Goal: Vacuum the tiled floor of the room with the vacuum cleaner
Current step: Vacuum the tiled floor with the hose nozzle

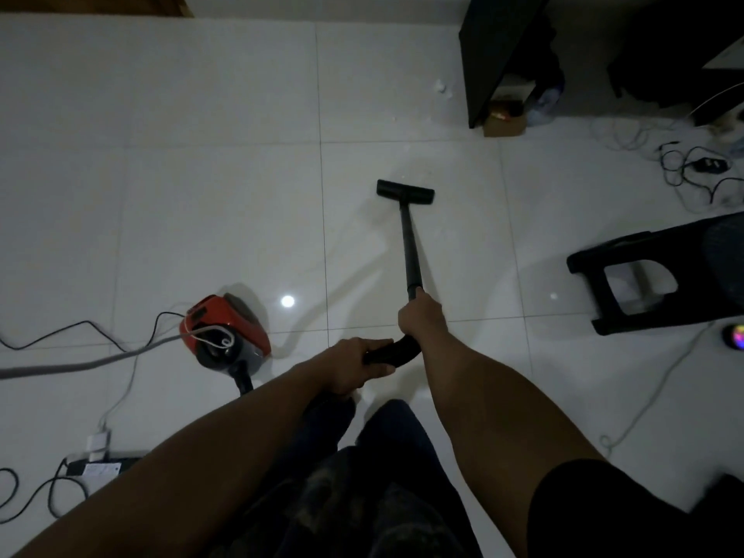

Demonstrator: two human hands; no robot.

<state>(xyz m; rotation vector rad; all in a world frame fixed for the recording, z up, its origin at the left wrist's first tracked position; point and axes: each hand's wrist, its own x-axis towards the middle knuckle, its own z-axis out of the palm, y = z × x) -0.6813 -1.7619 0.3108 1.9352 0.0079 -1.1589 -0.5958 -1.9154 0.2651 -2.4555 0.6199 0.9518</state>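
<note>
Dark trousers (pixel 362 477) fill the bottom of the head view, and both bare forearms reach forward over them. The left hand (pixel 354 366) is curled round the rear end of the black curved handle (pixel 396 350). The right hand (pixel 420 318), just ahead of it, grasps the near end of the black wand (pixel 410 243). From the right hand the wand runs forward to the floor nozzle (pixel 405 191), which sits on the white tiled floor (pixel 201 195), well ahead of both hands. Left of the hands stands the red canister vacuum cleaner (pixel 225 330), with a thin black cord (pixel 80 328) trailing leftward from it. A power strip (pixel 100 467) lies at lower left, a black plastic stool (pixel 644 271) at right, and tangled cables (pixel 692 171) beyond it.
</note>
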